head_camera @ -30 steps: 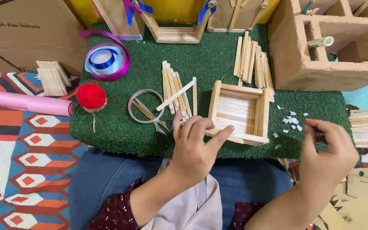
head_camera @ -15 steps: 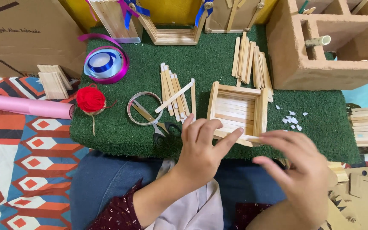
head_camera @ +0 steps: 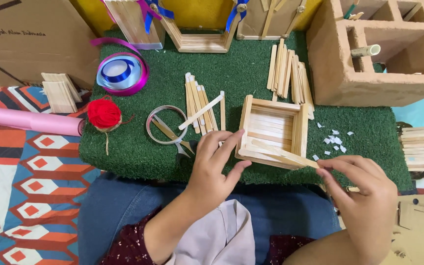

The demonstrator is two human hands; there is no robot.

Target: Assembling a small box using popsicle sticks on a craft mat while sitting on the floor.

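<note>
A small square box of wooden craft sticks (head_camera: 272, 130) lies on the green turf mat (head_camera: 138, 147). My left hand (head_camera: 214, 169) rests against the box's near left corner, fingers touching its front wall. My right hand (head_camera: 366, 203) pinches the right end of a single wooden stick (head_camera: 283, 154) that lies slanted across the box's near edge. Loose sticks (head_camera: 202, 105) lie in a heap just left of the box.
Scissors (head_camera: 170, 135) lie inside a clear tape ring beside a red yarn ball (head_camera: 103, 114). Ribbon rolls (head_camera: 122, 73), more sticks (head_camera: 289, 73), a tan compartment block (head_camera: 384, 49), white paper scraps (head_camera: 333, 140), a pink tube (head_camera: 28, 120) and cardboard surround the mat.
My right hand moved left from the mat's right edge to the box, bringing a stick that now lies across the near wall. My left hand stayed at the box.
</note>
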